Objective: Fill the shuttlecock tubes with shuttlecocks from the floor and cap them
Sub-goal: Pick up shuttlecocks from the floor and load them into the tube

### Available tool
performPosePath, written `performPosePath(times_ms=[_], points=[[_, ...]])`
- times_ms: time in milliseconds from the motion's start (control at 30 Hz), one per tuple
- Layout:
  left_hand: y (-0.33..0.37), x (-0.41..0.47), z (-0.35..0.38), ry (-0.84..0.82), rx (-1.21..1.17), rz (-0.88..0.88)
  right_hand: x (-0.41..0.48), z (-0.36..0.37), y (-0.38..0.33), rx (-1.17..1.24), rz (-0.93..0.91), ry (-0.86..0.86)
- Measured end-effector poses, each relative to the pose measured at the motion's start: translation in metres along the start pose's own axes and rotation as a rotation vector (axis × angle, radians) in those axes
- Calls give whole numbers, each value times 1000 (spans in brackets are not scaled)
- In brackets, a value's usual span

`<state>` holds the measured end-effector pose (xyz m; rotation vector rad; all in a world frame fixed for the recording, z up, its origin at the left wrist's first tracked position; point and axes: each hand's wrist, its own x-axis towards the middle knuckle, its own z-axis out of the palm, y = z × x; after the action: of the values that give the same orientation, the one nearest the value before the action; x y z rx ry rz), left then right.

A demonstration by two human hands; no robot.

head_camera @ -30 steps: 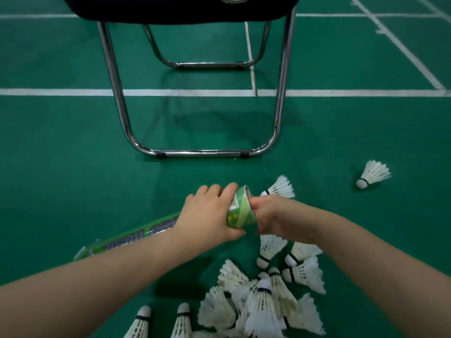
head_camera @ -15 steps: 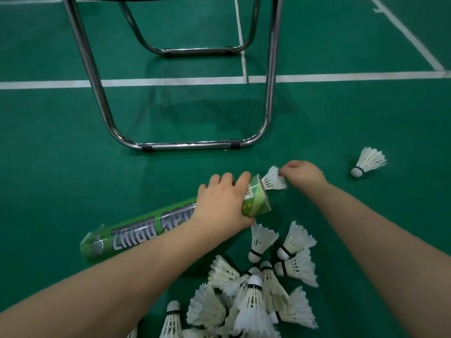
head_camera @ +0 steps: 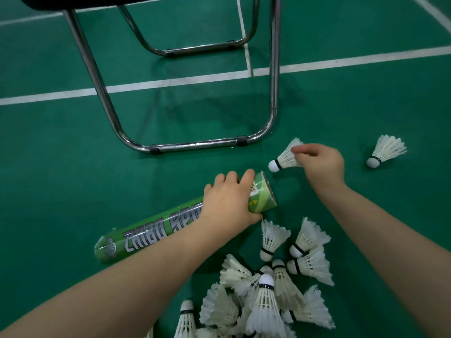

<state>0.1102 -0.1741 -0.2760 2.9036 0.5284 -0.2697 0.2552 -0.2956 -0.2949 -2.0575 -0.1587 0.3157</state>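
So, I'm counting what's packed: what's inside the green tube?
Nothing inside shows: the green shuttlecock tube lies on its side, mouth turned from the camera, the left hand gripping it. The right hand pinches one shuttlecock outside the mouth.

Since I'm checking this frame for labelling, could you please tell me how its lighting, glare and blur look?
Head view: soft, even light, only a faint shadow on the floor under the chair frame; head view: glare streaks along that chrome tubing; head view: little blur, the tube lettering reads clearly and the shuttlecock in the right hand shows crisp feathers.
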Motion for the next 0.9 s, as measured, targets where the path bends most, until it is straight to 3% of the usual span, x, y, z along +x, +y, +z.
performPosePath(times_ms=[167,567,700,900], points=[[1,-4,-4,16,-4,-22,-36,-22,-18,39,-111,-12],[29,-13,-8,9,3,-28,-62,-29,-13,80,-13,-285],[46,-11,-10,11,9,-9,-64,-43,-10,54,93,-522],[78,-11,-12,8,9,78,-58,-79,-3,145,165,-1031]])
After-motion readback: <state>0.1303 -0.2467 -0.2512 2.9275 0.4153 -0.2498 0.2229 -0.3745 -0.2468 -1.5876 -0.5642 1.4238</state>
